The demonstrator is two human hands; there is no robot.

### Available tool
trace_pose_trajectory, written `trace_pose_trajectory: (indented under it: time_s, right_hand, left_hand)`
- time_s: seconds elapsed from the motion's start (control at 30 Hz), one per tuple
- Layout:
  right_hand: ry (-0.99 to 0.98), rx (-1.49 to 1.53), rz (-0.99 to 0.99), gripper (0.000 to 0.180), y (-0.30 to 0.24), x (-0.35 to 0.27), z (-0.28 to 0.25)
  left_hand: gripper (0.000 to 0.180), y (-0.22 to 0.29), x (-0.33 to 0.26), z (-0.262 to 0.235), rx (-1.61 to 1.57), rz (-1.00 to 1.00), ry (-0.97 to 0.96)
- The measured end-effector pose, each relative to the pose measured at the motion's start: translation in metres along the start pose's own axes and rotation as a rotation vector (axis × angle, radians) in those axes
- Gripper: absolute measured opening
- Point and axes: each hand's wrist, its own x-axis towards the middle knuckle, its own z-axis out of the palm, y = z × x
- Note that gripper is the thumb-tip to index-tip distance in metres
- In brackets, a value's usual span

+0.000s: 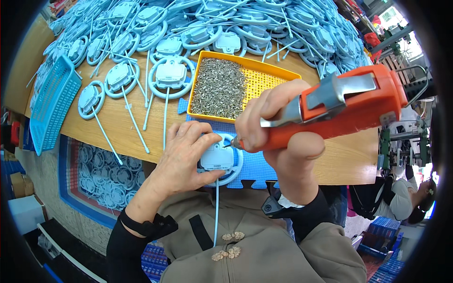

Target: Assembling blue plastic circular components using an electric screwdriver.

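Blue ring piece (217,159) on the blue mat (258,162), right in front of you, long axis running away from your body, ring end outward, stem (217,207) pointing back at you! Your left hand (185,154) pins it, thumb and fingertips around its housing; your right hand (278,127) wraps the red driver (325,111), tip at the housing's far right corner. Fastening looks under way, not finished. Beyond: loose screws (219,87) filling much of the yellow tray (273,68), then heaped blue pieces (283,23), finished or not, impossible to tell.
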Motion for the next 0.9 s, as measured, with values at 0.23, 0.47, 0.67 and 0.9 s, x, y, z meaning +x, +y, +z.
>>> trace_pose_trajectory:
  time_s: [0.23, 0.47, 0.67, 0.9]
  right_hand:
    - [-0.013, 0.031, 0.029, 0.063, 0.012, 0.0, 0.01]
    - [-0.012, 0.102, 0.048, 0.059, 0.015, 0.001, 0.02]
    - [-0.029, 0.154, 0.064, 0.057, 0.014, 0.001, 0.024]
    - [-0.093, 0.163, -0.105, 0.047, 0.029, -0.008, 0.017]
  left_hand:
    - [0.057, 0.0, -0.002, -0.001, -0.006, -0.014, -0.02]
    - [0.056, 0.001, -0.002, -0.002, -0.052, -0.039, 0.004]
    - [0.058, 0.0, -0.002, 0.0, -0.041, -0.034, 0.008]
    - [0.057, 0.002, -0.001, -0.004, 0.013, -0.058, -0.156]
